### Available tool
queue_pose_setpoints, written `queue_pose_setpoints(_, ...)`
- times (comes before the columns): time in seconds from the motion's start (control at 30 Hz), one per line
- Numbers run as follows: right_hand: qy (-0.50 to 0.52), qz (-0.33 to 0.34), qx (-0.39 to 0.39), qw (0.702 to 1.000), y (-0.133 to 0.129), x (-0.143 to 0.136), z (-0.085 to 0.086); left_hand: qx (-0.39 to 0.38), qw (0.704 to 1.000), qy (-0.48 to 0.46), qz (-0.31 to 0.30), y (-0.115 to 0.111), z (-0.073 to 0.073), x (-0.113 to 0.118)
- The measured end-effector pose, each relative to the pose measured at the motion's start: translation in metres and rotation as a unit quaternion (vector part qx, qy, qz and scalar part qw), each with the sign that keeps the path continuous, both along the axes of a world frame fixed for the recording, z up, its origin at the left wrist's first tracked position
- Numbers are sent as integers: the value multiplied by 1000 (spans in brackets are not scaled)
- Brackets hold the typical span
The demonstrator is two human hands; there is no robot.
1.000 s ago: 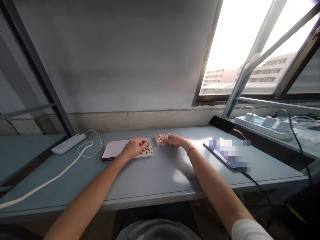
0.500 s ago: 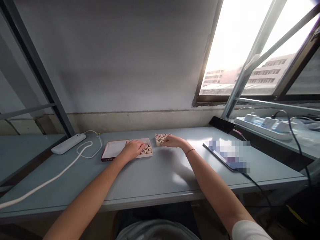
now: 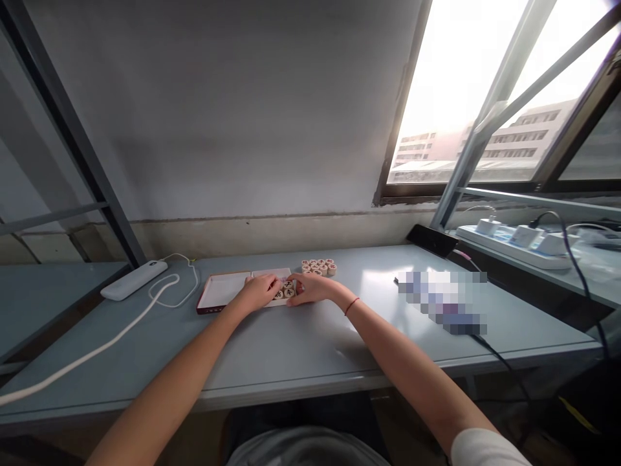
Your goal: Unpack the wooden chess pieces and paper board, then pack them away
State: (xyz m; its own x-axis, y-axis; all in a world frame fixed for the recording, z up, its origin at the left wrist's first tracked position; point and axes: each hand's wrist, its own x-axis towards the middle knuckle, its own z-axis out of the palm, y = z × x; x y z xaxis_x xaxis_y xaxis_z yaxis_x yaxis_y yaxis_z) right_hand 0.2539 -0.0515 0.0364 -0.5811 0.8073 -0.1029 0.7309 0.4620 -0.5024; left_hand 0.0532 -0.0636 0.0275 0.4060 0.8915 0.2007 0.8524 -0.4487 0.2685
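Note:
An open box [image 3: 224, 291] with a red outer edge lies on the desk, its left part bare and white inside. Several round wooden pieces [image 3: 288, 292] with dark characters sit in its right part. My left hand [image 3: 261, 291] rests over the middle of the box, its fingertips at the pieces; what it grips, if anything, is hidden. At the box's right edge, my right hand [image 3: 310, 288] is bent with thumb and fingers apart around the edge, and I cannot make out a piece in it. Behind it stand several more round pieces [image 3: 323, 266] in rows.
On the desk [image 3: 272, 349], a white power bank [image 3: 133, 280] and a white cable [image 3: 111, 344] lie left. A blurred flat device [image 3: 444, 301] lies right, near a black object [image 3: 431, 241]. A power strip [image 3: 514, 247] is on the right shelf.
My right hand has moved left and nearer from the rows of pieces to the box's right edge, and its fingers have spread. My left hand has shifted only slightly.

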Motion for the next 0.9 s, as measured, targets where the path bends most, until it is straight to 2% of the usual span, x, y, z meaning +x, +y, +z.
queue_pose_setpoints(0.23,9,4,5,1000,3,0,-3,-3,991,-118,-56,0,2,0)
queue_pose_setpoints(0.4,61,-4,-16,998,0,5,3,29,987,-145,-56,1,2,1)
queue_pose_setpoints(0.5,102,-17,9,995,-1,7,6,42,978,-197,-54,1,3,2)
queue_pose_setpoints(0.7,168,13,44,985,-3,1,11,-35,946,-318,-48,-6,8,9)
queue_pose_setpoints(0.8,202,-37,48,978,0,8,16,-49,940,-336,-34,-6,7,10)
queue_pose_setpoints(0.9,221,-130,31,966,9,33,18,-29,937,-347,-27,0,4,8)
